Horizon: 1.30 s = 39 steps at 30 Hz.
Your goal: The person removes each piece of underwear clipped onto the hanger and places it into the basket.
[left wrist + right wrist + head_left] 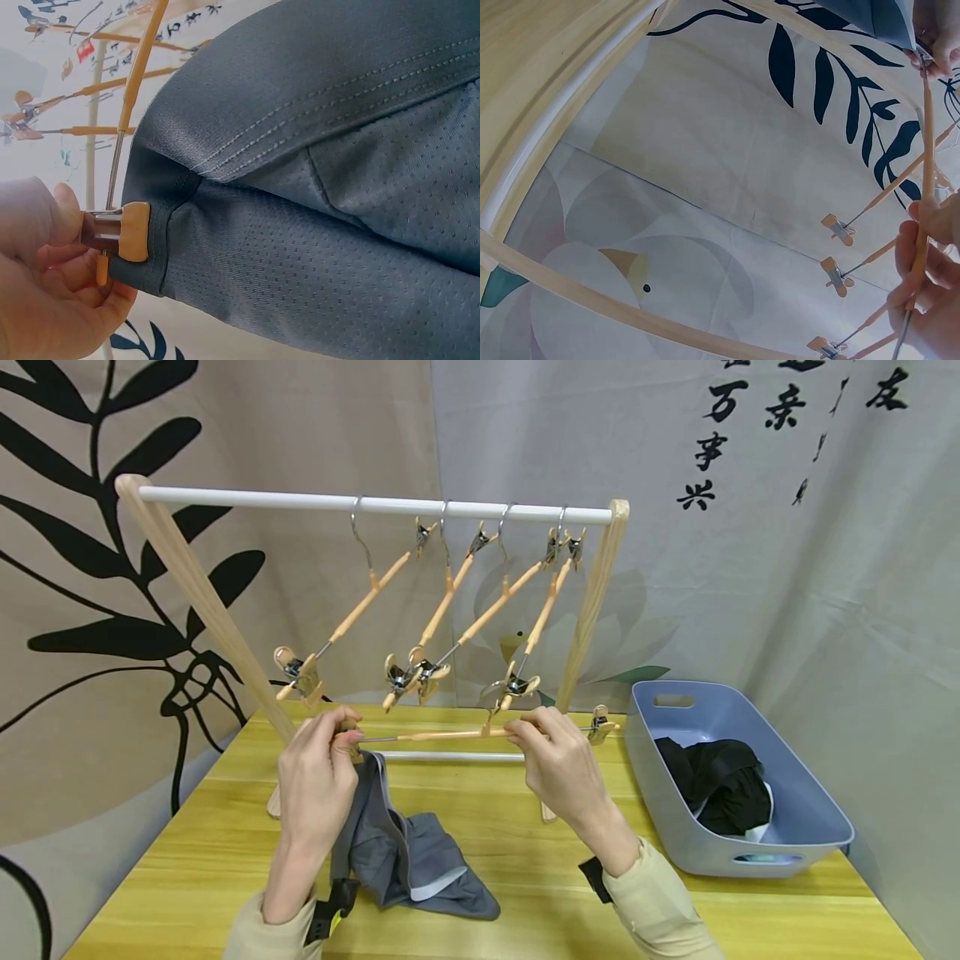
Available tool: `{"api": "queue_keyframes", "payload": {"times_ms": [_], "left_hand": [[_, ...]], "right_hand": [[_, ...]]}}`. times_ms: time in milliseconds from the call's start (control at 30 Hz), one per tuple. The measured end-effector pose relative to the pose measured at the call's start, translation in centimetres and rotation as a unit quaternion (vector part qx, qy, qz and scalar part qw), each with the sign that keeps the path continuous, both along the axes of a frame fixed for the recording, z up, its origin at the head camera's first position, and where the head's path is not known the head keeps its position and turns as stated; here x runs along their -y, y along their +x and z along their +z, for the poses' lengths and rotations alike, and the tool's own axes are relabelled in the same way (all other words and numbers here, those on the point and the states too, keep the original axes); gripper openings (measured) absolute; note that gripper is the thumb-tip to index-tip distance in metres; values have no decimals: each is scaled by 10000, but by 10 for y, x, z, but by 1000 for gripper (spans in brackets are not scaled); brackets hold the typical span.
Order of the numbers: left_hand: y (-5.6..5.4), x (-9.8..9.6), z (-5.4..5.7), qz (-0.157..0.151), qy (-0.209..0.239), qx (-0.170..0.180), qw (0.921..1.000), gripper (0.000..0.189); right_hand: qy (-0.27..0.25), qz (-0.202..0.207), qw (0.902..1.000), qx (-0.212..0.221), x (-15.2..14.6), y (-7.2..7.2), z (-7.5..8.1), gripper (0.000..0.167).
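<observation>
A clip hanger (442,735) with a light wooden-looking bar spans both hands in front of the rack. My left hand (318,772) pinches the clip (135,231) at its left end. That clip sits on the stitched waistband edge of a grey garment (408,852), whose lower part lies on the table. The right hand (558,764) grips the bar near its middle, beside the hook; in the right wrist view its fingers (922,262) curl round the bar. The hanger's right clip (600,725) has no cloth in it.
Several bare clip hangers (375,589) hang from the white rail (300,500) of a wooden-sided rack (592,602). A blue-grey basket (810,802) with dark and white cloth (727,785) stands at the right of the yellow wood-grain table (202,852).
</observation>
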<state>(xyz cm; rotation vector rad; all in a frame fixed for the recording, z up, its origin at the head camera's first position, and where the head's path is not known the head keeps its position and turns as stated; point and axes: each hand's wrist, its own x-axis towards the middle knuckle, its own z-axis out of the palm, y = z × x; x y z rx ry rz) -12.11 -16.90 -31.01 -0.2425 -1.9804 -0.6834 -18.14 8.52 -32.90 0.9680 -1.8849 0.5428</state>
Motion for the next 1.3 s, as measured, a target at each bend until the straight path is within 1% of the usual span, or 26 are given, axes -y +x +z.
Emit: {"api": "queue_keyframes", "payload": {"times_ms": [333,633,900,1067,1300], "left_hand": [[2,0,1,5,-18,-103,9999,10],[2,0,3,38,-1,-251,9997,5],[1,1,3,4,30,-355,9994,6],[2,1,3,-22,46,-412,9991,5],[2,1,4,-14,57,-417,9991,5]], "right_hand": [[17,15,10000,14,0,1,0,6],[9,32,10000,47,1,1,0,7],[-16,44,9999,-106,1,-1,-1,11],[-19,59,10000,-3,1,1,0,6],[-17,59,10000,47,0,1,-1,6]]}}
